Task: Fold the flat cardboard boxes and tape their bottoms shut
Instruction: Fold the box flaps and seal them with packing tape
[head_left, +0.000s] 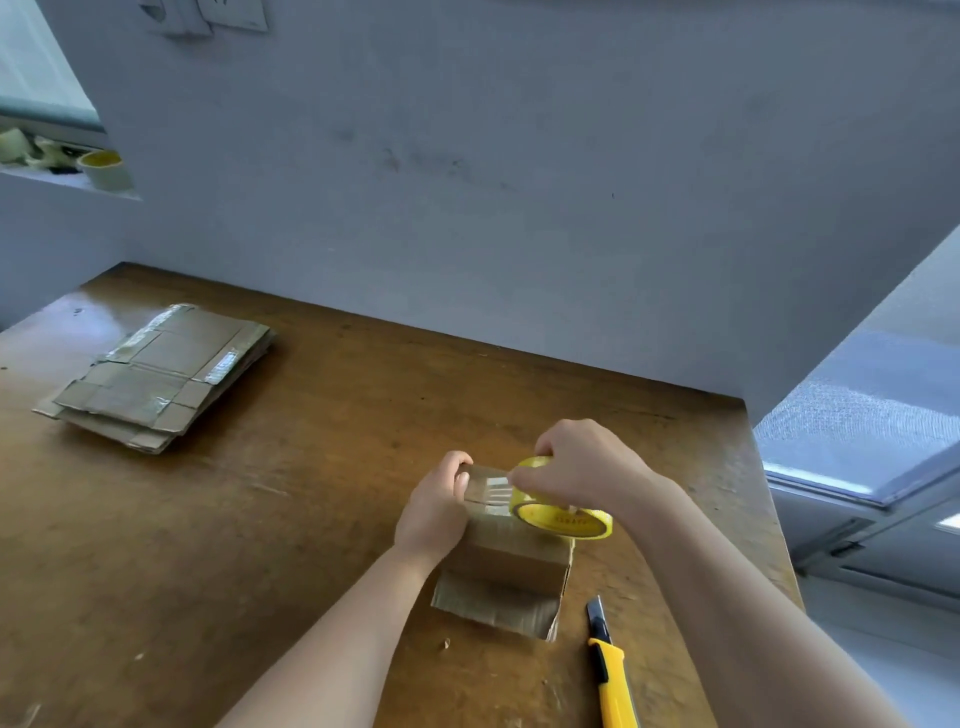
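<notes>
A small folded cardboard box (506, 577) stands on the wooden table (311, 467), its flaps toward me. My right hand (582, 462) grips a yellow roll of clear tape (558, 512) just above the box's upturned face. A short strip of clear tape (488, 486) stretches from the roll to my left hand (441, 506), which pinches the strip's free end over the box's left edge. A stack of flat cardboard boxes (156, 374) with old tape on them lies at the far left of the table.
A yellow utility knife (610, 670) lies on the table just right of the box, blade end pointing away from me. A second tape roll (104, 169) sits on the window ledge at the upper left. The table's right edge runs close to the knife.
</notes>
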